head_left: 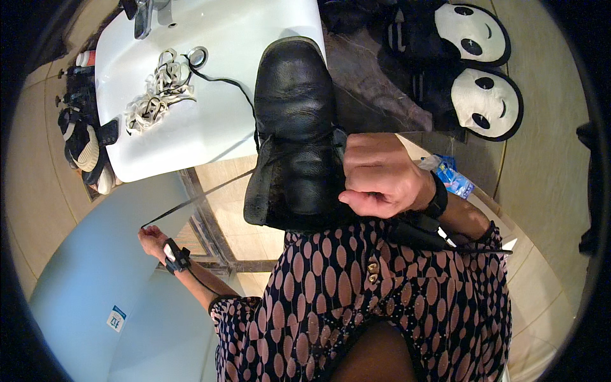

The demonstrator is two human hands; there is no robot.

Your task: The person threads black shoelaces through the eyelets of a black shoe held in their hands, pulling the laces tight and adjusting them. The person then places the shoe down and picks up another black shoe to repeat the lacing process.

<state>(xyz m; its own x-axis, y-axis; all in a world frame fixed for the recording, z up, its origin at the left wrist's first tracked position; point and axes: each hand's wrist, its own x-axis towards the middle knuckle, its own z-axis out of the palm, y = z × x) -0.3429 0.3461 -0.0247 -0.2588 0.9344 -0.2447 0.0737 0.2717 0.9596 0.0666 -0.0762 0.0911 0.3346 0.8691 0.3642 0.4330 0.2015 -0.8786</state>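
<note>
A black leather boot (296,127) points its toe toward the sink, its collar near my body. Beside the collar, my right hand (382,175) is closed in a fist at the boot's right side and grips it; its fingertips are hidden. Out to the left, my left hand (151,243) pinches the end of a thin black shoelace (197,198). That lace runs taut across to the boot's left side. More black lace (232,81) trails from the boot into the sink, toward the drain.
A white sink (223,25) with a metal tap (143,19) holds a tangle of pale laces (159,92). Black-and-white slippers with cartoon faces (487,102) lie at the right. A blue package (452,176) sits behind my right wrist. Several shoes (81,146) stand left of the sink.
</note>
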